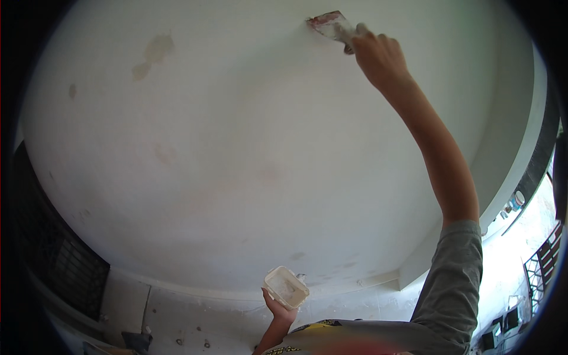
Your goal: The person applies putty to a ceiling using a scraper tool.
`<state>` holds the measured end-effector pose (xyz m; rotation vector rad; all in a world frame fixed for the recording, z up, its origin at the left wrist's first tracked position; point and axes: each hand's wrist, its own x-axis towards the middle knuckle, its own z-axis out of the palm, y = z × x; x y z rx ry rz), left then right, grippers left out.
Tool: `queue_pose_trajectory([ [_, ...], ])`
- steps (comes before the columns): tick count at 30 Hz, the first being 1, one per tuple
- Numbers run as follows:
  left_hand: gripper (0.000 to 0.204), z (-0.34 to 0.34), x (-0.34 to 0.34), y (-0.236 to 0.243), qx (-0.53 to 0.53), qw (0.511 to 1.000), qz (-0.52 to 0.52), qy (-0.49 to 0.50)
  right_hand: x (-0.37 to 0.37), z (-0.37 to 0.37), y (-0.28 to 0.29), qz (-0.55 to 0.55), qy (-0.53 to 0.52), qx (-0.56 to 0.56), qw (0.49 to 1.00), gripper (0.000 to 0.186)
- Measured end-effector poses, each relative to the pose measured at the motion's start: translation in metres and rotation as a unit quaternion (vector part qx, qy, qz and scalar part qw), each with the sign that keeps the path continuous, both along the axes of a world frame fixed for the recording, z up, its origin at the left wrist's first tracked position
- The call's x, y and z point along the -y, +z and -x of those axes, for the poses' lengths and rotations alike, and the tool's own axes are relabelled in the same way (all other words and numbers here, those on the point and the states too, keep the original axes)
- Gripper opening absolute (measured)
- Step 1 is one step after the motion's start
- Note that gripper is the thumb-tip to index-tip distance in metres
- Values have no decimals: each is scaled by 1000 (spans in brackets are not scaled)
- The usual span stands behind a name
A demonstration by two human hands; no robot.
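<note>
A pale wall (254, 130) fills most of the view, with several darker damp-looking patches (158, 50) at the upper left. My right arm reaches up, and my right hand (378, 53) is closed round the handle of a putty knife (331, 26). Its wide blade, smeared white and reddish brown, lies against or very close to the wall; I cannot tell whether it touches. Low in the middle, my left hand (281, 309) grips a small whitish plastic tub (286, 288) from below and the side. Some white paste shows inside the tub, whose open top faces up.
At the left is a dark grille (71, 272). A grey floor with scattered small bits (198, 328) runs along the wall's foot. To the right are a wall corner, a bright opening, a small can (519, 199) on a ledge and a dark metal gate (541, 266).
</note>
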<state>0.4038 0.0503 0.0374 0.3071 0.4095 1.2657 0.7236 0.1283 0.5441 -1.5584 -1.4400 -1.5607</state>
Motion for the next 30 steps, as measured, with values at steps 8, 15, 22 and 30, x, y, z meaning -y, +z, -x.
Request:
queue_pose_trajectory([
  [8,72,14,-4,-12,-41,999,14,-25,26,5,-28,82,-7,-40,996,19],
  [15,75,14,-11,-10,-42,996,-26,-74,9,24,16,106,-21,-56,993,24],
  [22,76,22,-15,-23,-15,996,-14,-85,6,17,-24,137,-88,50,985,25],
  [30,76,22,-12,-22,-22,997,-29,-71,20,73,19,114,-58,-18,992,22],
])
